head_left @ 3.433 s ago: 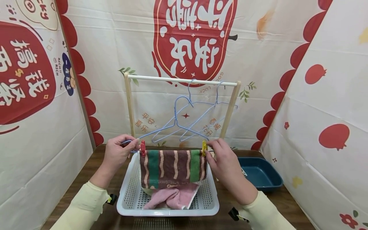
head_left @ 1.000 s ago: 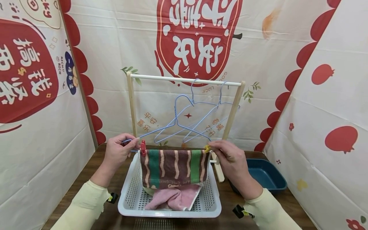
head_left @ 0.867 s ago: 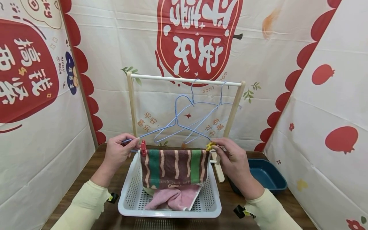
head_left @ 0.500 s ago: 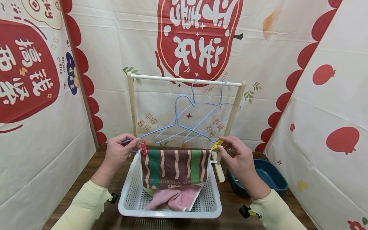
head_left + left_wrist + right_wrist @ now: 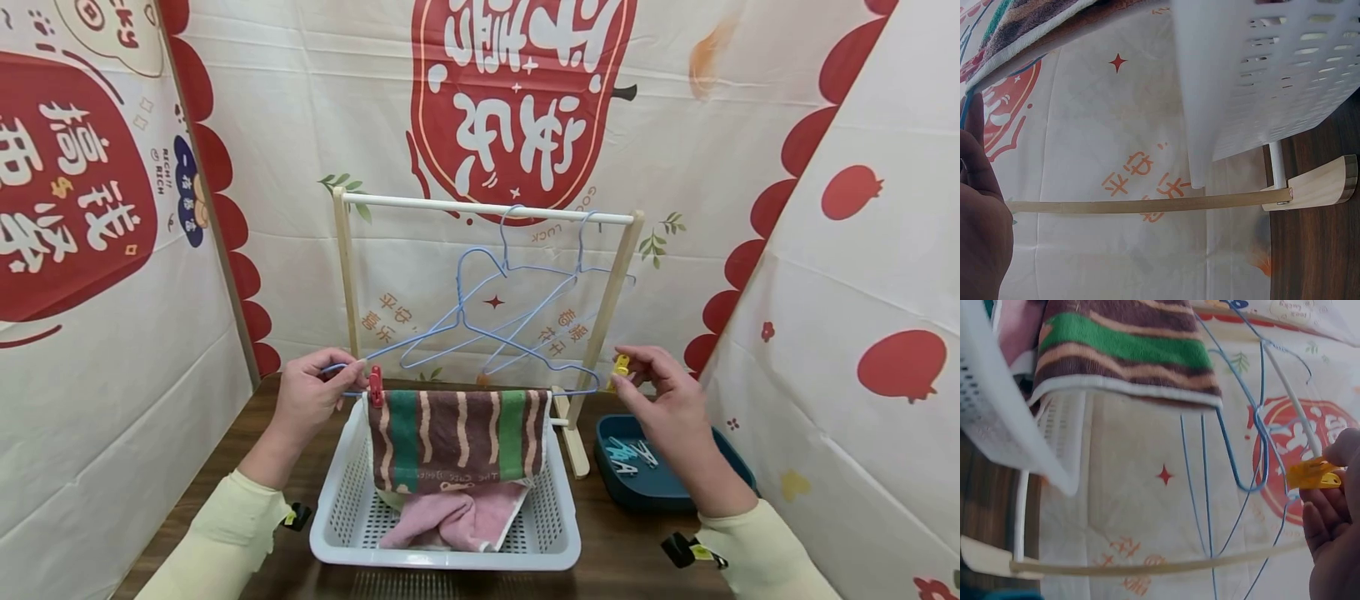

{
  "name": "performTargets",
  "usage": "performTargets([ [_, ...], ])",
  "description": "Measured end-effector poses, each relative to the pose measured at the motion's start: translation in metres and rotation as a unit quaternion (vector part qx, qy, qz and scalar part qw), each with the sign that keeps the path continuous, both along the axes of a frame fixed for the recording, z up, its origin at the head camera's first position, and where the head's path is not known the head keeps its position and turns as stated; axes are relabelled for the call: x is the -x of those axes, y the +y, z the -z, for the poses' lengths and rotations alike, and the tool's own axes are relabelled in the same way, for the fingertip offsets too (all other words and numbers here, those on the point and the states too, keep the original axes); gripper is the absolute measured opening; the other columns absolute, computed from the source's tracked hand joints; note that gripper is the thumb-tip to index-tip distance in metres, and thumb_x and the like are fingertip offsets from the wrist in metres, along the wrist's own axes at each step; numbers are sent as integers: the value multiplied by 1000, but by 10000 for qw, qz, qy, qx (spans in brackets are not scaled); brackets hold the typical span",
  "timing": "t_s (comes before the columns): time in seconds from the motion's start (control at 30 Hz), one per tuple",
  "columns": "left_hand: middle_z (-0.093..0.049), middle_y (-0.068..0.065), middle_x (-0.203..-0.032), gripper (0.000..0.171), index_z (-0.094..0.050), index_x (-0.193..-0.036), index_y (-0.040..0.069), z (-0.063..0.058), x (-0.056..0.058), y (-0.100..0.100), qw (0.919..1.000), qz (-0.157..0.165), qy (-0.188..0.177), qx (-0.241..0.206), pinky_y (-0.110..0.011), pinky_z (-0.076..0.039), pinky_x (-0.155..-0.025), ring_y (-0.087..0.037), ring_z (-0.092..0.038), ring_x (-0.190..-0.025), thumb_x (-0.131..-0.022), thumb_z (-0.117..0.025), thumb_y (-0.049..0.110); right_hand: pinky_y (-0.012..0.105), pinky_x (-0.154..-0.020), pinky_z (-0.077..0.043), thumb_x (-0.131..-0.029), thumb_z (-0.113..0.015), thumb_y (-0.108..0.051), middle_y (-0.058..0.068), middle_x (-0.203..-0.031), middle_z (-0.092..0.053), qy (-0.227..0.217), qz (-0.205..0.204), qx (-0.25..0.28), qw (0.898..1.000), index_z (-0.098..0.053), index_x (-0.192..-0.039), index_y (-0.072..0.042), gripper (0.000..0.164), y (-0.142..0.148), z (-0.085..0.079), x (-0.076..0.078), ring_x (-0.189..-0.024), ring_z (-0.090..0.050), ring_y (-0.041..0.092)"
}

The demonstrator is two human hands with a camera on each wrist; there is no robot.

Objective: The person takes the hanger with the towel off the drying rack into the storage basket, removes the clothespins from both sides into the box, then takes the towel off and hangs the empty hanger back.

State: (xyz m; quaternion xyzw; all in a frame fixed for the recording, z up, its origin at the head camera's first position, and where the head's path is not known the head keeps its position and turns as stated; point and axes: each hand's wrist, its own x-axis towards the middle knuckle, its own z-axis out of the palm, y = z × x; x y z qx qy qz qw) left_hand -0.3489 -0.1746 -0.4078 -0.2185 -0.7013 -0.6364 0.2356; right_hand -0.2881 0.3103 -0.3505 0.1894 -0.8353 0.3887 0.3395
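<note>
My left hand grips the left end of a blue wire hanger, held upright over the white basket. A striped brown and green towel hangs folded over the hanger's lower bar. A red clothespin fastens the towel's left corner to the bar; no pin sits on its right corner. To the right of the hanger's free end, my right hand pinches a yellow clothespin between thumb and fingers, apart from hanger and towel. The right wrist view also shows this yellow clothespin clear of the towel.
A white perforated basket below holds a pink towel. Behind stands a wooden rack with two blue hangers on its rail. At right, a dark blue tray contains several clothespins on the brown table.
My right hand has taken the yellow clothespin off the towel's right corner and moved it rightward past the hanger's end. My left hand, the hanger and the red clothespin have stayed in place.
</note>
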Motion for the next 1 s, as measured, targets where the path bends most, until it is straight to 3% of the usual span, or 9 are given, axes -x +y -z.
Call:
performTargets([
  [0.27, -78, -6, -84, 17, -76, -101, -7, -1, -1, 0, 10000, -59, 50, 22, -23, -53, -48, -16, -65, -59, -102, -82, 9, 11, -77, -53, -100, -79, 3, 8, -123, -69, -319, 192, -560, 9977, -71, -142, -9, 45, 26, 9, 10, -99, -59, 16],
  [0.47, -78, -6, -84, 17, -76, -101, -7, -3, -1, 0, 10000, -62, 27, 9, -25, -53, -48, -16, -65, -59, -102, -82, 9, 13, -78, -53, -100, -79, 1, 14, -123, -69, -937, 336, -1181, 9880, -69, -146, -6, 48, 50, 19, 24, -101, -62, 26],
  [0.57, -78, -6, -84, 15, -76, -101, -7, -3, 0, 0, 10000, -59, 15, -3, -27, -54, -47, -16, -65, -59, -102, -81, 7, 28, -84, -61, -99, -80, 0, 17, -122, -70, -1630, 417, -1675, 9714, -68, -144, -1, 46, 63, 26, 36, -102, -65, 30],
  [0.7, -79, -5, -84, 13, -76, -101, -7, -4, -1, 0, 10000, -73, 43, 3, -26, -53, -47, -16, -65, -59, -102, -81, 5, 52, -87, -65, -98, -83, -4, 18, -113, -74, -2665, 453, -2352, 9336, -69, -135, 6, 41, 81, 39, 55, -97, -68, 30],
  [0.8, -79, -5, -84, 18, -75, -102, -9, -4, -1, 0, 9999, -74, 75, -2, -24, -53, -48, -16, -66, -60, -102, -81, 7, 52, -83, -65, -95, -85, -6, 18, -104, -74, -3026, 467, -2665, 9139, -71, -127, 9, 38, 94, 48, 67, -90, -67, 30],
  [1.0, -79, -5, -85, 12, -77, -101, -6, -4, -1, -1, 9999, -79, 72, 5, -23, -53, -48, -16, -67, -60, -102, -81, 5, 47, -74, -66, -92, -87, -6, 19, -97, -72, -3319, 593, -3042, 8910, -71, -115, 13, 34, 113, 60, 86, -81, -67, 27],
])
